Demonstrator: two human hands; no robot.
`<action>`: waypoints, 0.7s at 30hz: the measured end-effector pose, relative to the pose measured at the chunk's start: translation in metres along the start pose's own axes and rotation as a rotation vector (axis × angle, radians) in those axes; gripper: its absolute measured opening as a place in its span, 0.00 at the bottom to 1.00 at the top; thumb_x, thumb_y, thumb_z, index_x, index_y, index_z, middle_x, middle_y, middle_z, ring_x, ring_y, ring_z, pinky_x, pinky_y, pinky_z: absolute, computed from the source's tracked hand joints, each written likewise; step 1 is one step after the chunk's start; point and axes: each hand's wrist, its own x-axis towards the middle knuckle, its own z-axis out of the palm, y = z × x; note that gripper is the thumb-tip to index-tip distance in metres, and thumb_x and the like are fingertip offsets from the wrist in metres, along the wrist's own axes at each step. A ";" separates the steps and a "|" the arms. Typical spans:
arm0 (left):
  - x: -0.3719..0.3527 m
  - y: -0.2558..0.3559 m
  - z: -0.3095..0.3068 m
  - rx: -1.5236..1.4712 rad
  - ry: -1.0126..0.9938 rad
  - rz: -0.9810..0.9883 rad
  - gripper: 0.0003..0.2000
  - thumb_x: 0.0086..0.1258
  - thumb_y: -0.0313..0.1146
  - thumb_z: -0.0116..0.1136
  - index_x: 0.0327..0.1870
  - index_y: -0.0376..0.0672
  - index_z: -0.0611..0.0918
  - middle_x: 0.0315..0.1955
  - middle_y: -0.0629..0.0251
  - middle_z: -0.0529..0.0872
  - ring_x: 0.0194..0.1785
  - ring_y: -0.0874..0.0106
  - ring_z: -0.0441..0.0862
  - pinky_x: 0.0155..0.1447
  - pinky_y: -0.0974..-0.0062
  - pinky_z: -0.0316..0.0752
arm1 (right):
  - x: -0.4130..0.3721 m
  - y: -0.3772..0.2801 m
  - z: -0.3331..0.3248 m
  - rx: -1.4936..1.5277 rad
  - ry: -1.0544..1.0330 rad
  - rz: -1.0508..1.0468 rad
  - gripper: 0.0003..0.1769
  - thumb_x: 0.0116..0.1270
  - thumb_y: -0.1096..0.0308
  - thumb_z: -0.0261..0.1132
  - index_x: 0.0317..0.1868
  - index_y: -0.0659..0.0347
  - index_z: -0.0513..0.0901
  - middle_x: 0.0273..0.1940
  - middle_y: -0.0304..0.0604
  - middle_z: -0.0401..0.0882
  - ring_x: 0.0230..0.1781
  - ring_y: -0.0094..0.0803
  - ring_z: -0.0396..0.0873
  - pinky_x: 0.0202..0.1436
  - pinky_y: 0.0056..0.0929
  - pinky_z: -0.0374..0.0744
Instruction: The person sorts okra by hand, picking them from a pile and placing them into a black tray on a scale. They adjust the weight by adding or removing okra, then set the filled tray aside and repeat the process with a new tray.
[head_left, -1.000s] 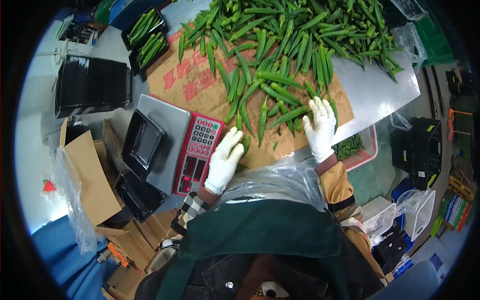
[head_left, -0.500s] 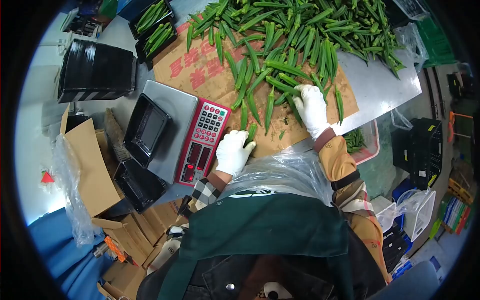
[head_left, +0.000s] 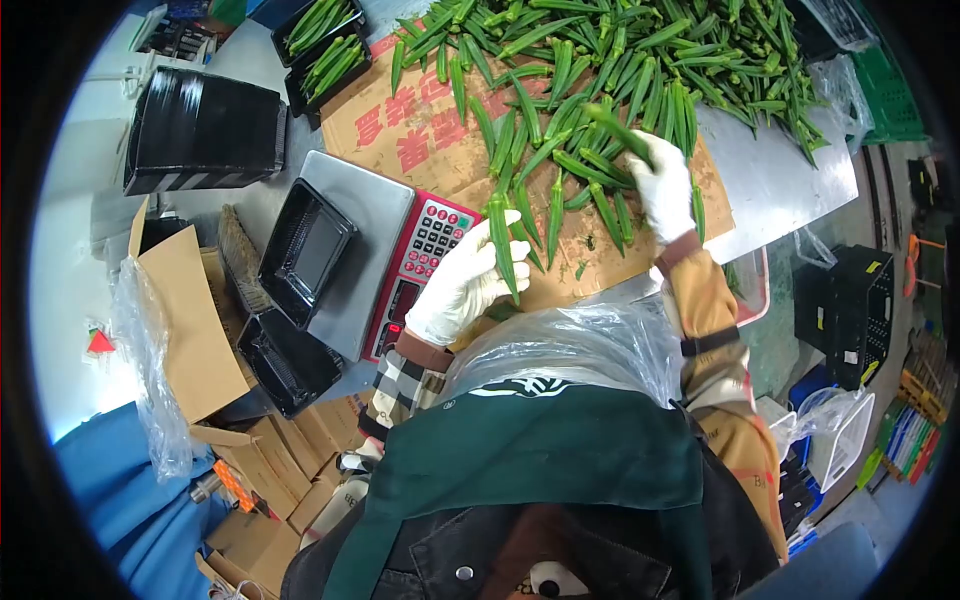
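Observation:
White gloves cover both hands. My left hand is closed around okra, raised above the cardboard near the scale; how many pods it holds is unclear. My right hand grips a single okra pod, slightly blurred, over the front of the okra pile. Loose pods lie between the hands on the printed cardboard sheet. Left of my left hand stands the red scale, its metal plate bearing a black tray.
Two black trays with okra sit at the back left. A black stack stands at the far left, above an open carton. Another black tray lies by the scale. Dark crates are on the right.
My left hand has lifted from the cardboard with okra in it. My right hand has risen with one pod in its fingers. The whole view has shifted slightly.

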 end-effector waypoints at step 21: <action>0.061 -0.041 -0.026 2.069 0.667 0.020 0.31 0.76 0.49 0.58 0.69 0.35 0.66 0.29 0.48 0.88 0.32 0.49 0.88 0.37 0.55 0.81 | -0.082 0.082 -0.058 -0.249 0.145 0.413 0.24 0.65 0.71 0.71 0.60 0.69 0.81 0.49 0.47 0.87 0.49 0.29 0.83 0.57 0.30 0.79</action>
